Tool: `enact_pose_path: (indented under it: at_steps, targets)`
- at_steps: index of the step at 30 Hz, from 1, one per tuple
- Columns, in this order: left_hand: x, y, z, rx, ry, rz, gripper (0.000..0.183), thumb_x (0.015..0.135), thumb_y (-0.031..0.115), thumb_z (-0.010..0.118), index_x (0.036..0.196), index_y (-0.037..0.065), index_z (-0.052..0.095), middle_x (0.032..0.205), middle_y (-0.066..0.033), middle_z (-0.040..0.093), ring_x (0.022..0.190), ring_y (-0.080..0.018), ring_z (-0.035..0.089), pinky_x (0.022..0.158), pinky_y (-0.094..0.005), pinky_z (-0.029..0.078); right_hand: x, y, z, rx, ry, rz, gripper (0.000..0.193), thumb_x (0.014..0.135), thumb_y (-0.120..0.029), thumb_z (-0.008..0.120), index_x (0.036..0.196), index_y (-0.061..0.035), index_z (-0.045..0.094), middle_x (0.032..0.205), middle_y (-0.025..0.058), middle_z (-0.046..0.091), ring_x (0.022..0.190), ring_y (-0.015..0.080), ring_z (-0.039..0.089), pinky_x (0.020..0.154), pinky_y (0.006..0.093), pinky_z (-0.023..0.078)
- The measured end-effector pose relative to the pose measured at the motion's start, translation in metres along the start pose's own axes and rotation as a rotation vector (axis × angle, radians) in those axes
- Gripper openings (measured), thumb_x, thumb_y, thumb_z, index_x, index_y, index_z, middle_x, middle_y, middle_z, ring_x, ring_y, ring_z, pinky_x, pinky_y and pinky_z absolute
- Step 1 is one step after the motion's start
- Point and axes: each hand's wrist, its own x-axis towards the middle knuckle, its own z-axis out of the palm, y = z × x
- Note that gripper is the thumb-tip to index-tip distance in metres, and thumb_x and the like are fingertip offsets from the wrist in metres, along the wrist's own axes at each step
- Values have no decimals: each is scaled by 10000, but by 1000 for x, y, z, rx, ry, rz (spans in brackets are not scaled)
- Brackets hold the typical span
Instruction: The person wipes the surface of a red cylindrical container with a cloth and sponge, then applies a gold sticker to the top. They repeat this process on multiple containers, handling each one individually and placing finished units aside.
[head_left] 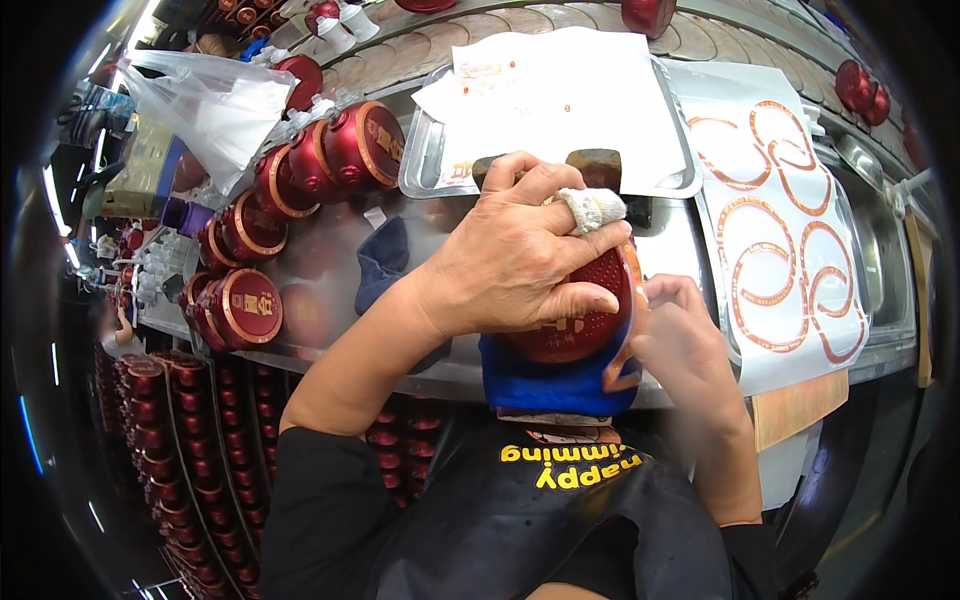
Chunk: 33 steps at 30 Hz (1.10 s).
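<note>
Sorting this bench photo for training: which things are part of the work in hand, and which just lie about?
In use: red jar, orange band sticker, left hand, right hand, blue cloth.
Lying about: plastic bag, sticker sheet, finished jars, metal tray.

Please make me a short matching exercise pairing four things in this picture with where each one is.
Things:
1. round red jar
2. sheet of orange ring stickers
3. clear plastic bag
4. blue cloth

Places:
A. upper left, above the row of red jars
B. under the jar being held
C. between the left hand and the right hand
D. flat on the steel bench, to the right

Pairs: 1-C, 2-D, 3-A, 4-B
</note>
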Motion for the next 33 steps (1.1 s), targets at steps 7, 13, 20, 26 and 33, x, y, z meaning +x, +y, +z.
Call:
enact_pose_path:
  at_steps: [7,13,20,26,33]
  targets:
    - [1,4,-1,36,-28,2,632,943,627,576,1269,106,721,1267,-89,697,1220,-311,556,1094,-496,328,-4,6,8,-127,30,-81,59,944,-41,690,923,7,664,1220,149,465,1163,233,535,959,342,487]
    - [2,6,0,38,-30,23,631,942,628,575,1271,111,721,1272,-70,698,1207,-305,560,1093,-500,328,-4,16,13,-225,34,-138,22,924,-19,698,924,-3,684,1209,150,478,1104,241,578,903,335,519]
    - [-3,30,-20,-206,-144,153,593,937,673,559,1063,136,774,1208,-25,716,1150,-261,595,1089,-503,341,-11,10,-4,-201,101,-69,111,900,0,679,1010,3,695,1195,153,538,1094,271,593,928,358,503]
    - [-3,4,-17,-71,69,-60,551,982,588,572,1203,117,753,1188,-83,729,1172,-318,578,1065,-445,374,11,14,1,-572,212,-433,641,804,110,608,1423,-59,597,1215,181,536,1129,353,556,973,415,478]
    - [-2,6,0,8,4,-18,500,955,557,602,1256,180,731,1259,-62,699,1220,-296,545,1091,-482,310,8,19,2,-772,216,-558,698,723,110,623,1384,-114,645,1200,178,557,1096,367,561,954,449,481]
